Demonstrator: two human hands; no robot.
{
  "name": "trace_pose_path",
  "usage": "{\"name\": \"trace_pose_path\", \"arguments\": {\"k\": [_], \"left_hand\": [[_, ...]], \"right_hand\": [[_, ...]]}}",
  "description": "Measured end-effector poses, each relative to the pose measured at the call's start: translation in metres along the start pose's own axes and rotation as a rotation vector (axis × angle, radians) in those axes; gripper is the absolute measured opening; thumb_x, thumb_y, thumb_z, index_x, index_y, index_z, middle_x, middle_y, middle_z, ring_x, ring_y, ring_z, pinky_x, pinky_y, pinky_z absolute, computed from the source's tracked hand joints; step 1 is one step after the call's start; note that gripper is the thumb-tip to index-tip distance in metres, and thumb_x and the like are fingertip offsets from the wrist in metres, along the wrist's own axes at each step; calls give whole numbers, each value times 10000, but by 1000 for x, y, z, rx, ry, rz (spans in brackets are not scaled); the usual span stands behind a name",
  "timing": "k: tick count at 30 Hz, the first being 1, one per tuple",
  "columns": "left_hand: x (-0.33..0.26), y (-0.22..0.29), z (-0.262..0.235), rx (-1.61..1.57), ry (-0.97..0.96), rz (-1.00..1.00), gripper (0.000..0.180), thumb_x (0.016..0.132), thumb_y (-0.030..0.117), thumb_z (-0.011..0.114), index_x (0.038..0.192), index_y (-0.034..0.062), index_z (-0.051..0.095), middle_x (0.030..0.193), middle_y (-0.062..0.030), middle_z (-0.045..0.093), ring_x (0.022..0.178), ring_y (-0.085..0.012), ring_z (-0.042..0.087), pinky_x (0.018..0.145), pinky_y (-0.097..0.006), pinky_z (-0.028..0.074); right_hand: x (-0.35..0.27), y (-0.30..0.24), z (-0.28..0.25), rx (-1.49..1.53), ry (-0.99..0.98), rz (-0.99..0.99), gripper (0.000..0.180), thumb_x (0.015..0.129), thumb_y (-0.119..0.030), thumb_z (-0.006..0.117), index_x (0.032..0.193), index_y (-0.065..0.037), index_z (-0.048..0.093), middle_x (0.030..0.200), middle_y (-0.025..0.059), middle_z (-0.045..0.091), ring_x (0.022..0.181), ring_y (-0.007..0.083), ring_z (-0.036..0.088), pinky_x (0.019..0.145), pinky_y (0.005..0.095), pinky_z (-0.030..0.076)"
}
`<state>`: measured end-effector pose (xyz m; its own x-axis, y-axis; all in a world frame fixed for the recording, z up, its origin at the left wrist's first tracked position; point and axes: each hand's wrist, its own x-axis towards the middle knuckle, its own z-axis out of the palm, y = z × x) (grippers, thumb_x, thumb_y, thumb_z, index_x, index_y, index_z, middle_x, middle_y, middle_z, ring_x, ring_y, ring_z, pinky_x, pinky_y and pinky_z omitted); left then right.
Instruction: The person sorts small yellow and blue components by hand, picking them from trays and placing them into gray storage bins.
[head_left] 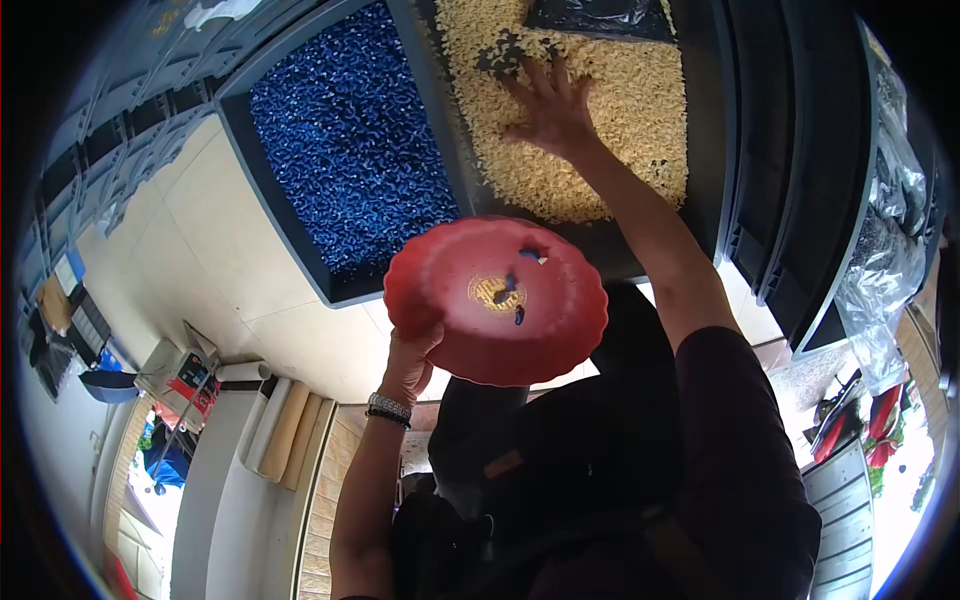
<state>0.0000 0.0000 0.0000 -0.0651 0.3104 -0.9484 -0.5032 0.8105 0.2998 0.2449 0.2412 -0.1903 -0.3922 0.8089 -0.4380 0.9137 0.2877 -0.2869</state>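
My left hand [409,362] grips the near left rim of a red oval plate [435,285] with a scalloped edge and a gold emblem in its middle. A few small dark blue pieces [519,316] lie on the plate. Farther off, my right hand [556,112] is spread open over a layer of small cream-coloured pieces [630,130] in a dark tray [708,200]. Its fingertips are by a patch where the dark tray bottom shows through. I cannot tell whether the fingers press on the pieces.
Left of the cream pieces, a dark grey tray [275,215] holds many small blue pieces [350,140]. A black plastic-wrapped item [600,17] lies at the far end of the cream pieces. Stacked trays [815,150] and clear plastic sheeting [885,240] stand at right. Rolls [285,430] lie at lower left.
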Motion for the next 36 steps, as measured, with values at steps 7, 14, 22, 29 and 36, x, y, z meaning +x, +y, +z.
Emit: {"name": "trace_pose_path", "arguments": {"k": [7,14,22,29,36], "left_hand": [[6,-2,13,23,-36,-19,483,748,-11,738,1190,47,552,1137,-48,611,1044,-181,581,935,-334,459],[11,-13,13,76,-45,-22,447,754,-12,730,1168,31,567,1117,-62,622,1022,-185,592,928,-336,466],[15,-13,13,111,-18,-25,388,809,-27,653,1181,-7,542,1128,-101,612,1020,-228,604,911,-373,494],[19,-13,17,81,-14,-24,413,807,-16,663,1198,-7,529,1152,-108,602,1040,-232,594,920,-366,485],[13,-4,31,65,-59,-12,421,814,-6,658,1213,-5,521,1166,-99,597,1044,-229,590,932,-365,476]], "right_hand": [[-59,30,48,9,129,11,549,728,-434,677,1238,-322,509,1339,55,344,1196,325,326,897,589,388],[-88,55,84,610,266,127,380,687,-122,697,1057,-159,620,1018,53,556,919,208,570,714,299,511],[-135,54,-23,1745,-235,468,235,749,-96,684,973,-120,614,764,-31,574,648,53,520,443,243,327],[-173,-2,-107,1351,228,-273,202,693,52,678,849,-76,683,837,17,624,718,82,592,568,263,489],[-210,-74,-97,848,260,-298,345,600,-27,760,906,-167,681,954,35,626,869,196,626,675,319,532]]}}
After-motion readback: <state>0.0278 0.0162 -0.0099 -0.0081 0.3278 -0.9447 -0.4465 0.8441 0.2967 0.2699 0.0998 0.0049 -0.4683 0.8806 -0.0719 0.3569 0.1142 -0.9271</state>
